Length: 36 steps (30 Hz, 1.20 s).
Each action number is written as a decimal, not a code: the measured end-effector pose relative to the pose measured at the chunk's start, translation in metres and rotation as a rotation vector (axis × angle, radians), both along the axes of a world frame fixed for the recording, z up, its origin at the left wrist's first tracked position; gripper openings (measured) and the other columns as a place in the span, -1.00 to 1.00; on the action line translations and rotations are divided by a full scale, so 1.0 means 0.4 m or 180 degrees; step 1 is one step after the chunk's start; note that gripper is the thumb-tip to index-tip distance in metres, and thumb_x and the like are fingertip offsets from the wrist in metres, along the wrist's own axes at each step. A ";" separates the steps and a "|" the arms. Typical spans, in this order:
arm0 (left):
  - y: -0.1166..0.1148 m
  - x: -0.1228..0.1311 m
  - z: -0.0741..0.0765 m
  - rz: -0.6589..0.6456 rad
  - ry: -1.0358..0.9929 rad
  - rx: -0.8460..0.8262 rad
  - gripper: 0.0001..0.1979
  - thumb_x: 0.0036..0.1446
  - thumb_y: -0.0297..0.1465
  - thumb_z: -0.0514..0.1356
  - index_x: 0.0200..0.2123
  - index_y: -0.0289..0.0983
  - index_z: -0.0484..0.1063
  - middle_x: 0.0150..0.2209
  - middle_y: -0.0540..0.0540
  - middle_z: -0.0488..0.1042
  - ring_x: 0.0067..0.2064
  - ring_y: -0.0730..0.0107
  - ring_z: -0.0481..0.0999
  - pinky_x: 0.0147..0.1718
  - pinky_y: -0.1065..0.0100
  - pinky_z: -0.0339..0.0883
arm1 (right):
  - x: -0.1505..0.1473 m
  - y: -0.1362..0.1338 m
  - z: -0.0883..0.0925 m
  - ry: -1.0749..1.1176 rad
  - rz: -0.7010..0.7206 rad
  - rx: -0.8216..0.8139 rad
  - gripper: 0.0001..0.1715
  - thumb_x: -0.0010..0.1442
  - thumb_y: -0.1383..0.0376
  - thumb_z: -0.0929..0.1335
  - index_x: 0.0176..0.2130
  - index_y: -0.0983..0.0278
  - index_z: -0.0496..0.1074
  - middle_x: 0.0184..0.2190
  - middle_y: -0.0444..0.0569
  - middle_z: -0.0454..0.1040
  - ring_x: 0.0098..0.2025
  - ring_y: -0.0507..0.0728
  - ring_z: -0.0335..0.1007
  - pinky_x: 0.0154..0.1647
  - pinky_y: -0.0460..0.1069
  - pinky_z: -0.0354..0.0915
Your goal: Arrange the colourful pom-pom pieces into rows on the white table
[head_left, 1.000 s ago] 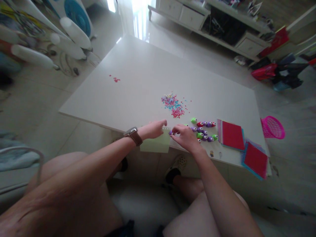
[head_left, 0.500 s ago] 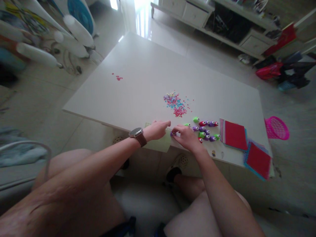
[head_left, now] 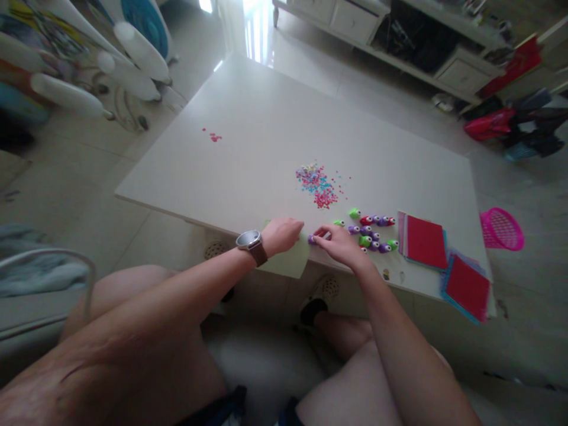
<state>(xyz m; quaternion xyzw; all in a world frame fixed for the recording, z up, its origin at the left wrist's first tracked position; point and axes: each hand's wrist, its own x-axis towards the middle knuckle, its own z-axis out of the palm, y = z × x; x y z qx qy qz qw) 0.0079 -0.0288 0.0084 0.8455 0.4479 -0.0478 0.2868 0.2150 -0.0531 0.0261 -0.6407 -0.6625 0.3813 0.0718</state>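
My left hand (head_left: pixel 281 234), with a watch on its wrist, grips a pale green sheet of paper (head_left: pixel 290 263) at the near edge of the white table (head_left: pixel 248 136). My right hand (head_left: pixel 341 244) presses down on a small purple punch (head_left: pixel 313 239) that sits on the sheet's edge. Just right of that hand lies a cluster of small punches (head_left: pixel 373 231) in purple, green and red. A pile of coloured paper bits (head_left: pixel 318 184) lies a little beyond both hands.
Two stacks of red and blue paper sheets (head_left: pixel 426 241) lie at the table's right near corner. A few red bits (head_left: pixel 215 137) sit far left on the table. A pink basket (head_left: pixel 502 229) stands on the floor to the right, white drawers (head_left: pixel 355 18) behind.
The view has drifted slightly. My right hand has flattened over the purple punch; my left hand still keeps the green sheet at the table edge.
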 end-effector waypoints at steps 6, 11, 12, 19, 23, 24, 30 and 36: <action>0.000 0.003 -0.003 0.0019 0.0016 -0.0027 -0.78 0.37 -0.46 0.12 -0.09 -0.26 0.58 -0.10 -0.27 0.68 -0.06 0.07 0.68 -0.11 0.20 0.46 | 0.004 0.001 -0.013 0.0041 0.0006 0.0069 -0.96 0.31 0.36 0.49 -0.25 0.27 0.62 -0.24 -0.01 0.66 -0.31 0.10 0.50 -0.17 0.00 0.36; 0.000 0.003 0.004 0.0009 0.0028 -0.0025 -0.75 0.39 -0.45 0.09 -0.07 -0.27 0.58 -0.08 -0.28 0.68 -0.05 0.06 0.68 -0.09 0.20 0.47 | -0.003 0.001 -0.011 0.0135 0.0015 0.0214 -0.95 0.31 0.37 0.49 -0.25 0.26 0.63 -0.22 0.00 0.67 -0.28 0.11 0.51 -0.13 0.01 0.39; 0.000 0.003 0.005 0.0008 0.0033 -0.0024 -0.76 0.39 -0.46 0.09 -0.07 -0.27 0.58 -0.09 -0.28 0.68 -0.05 0.06 0.68 -0.09 0.20 0.47 | -0.005 0.001 -0.010 0.0155 0.0007 0.0219 -0.95 0.31 0.37 0.49 -0.26 0.26 0.63 -0.22 0.00 0.67 -0.28 0.11 0.51 -0.13 0.01 0.39; 0.002 0.004 0.006 0.0003 0.0053 -0.0012 -0.75 0.38 -0.46 0.09 -0.08 -0.27 0.58 -0.10 -0.28 0.69 -0.06 0.05 0.69 -0.12 0.20 0.47 | -0.017 0.003 -0.001 0.0119 -0.0107 0.0099 -0.93 0.32 0.40 0.50 -0.26 0.27 0.62 -0.23 -0.01 0.67 -0.29 0.11 0.51 -0.13 0.01 0.38; 0.001 0.004 0.008 -0.0007 0.0064 -0.0005 -0.73 0.39 -0.45 0.07 -0.08 -0.27 0.59 -0.09 -0.29 0.69 -0.06 0.06 0.69 -0.13 0.21 0.47 | -0.024 0.003 0.007 0.0077 -0.0178 0.0032 -0.93 0.32 0.42 0.50 -0.26 0.28 0.62 -0.23 -0.01 0.67 -0.27 0.11 0.52 -0.12 0.01 0.38; 0.001 0.004 0.010 0.0000 0.0070 -0.0007 -0.72 0.40 -0.45 0.06 -0.07 -0.27 0.59 -0.08 -0.29 0.69 -0.06 0.06 0.69 -0.13 0.21 0.47 | -0.026 0.003 0.009 0.0055 -0.0192 0.0024 -0.92 0.32 0.42 0.50 -0.27 0.28 0.61 -0.23 -0.01 0.67 -0.27 0.11 0.52 -0.12 0.01 0.38; 0.009 0.006 0.017 -0.0019 0.0091 -0.0118 -0.71 0.33 -0.25 0.20 -0.04 -0.29 0.61 -0.06 -0.31 0.70 -0.03 -0.01 0.69 -0.14 0.20 0.48 | -0.044 0.005 0.016 -0.0094 -0.0361 -0.0065 -0.92 0.28 0.43 0.52 -0.29 0.29 0.61 -0.27 -0.02 0.67 -0.29 0.11 0.52 -0.16 0.00 0.35; 0.013 0.007 0.010 -0.0055 0.0145 -0.0075 -0.58 0.32 -0.08 0.26 0.00 -0.29 0.60 -0.04 -0.29 0.70 0.01 0.00 0.69 -0.10 0.24 0.47 | -0.059 0.028 0.019 -0.0424 -0.0531 -0.0290 -0.89 0.22 0.42 0.56 -0.32 0.34 0.59 -0.34 -0.02 0.63 -0.28 0.08 0.50 -0.25 -0.06 0.26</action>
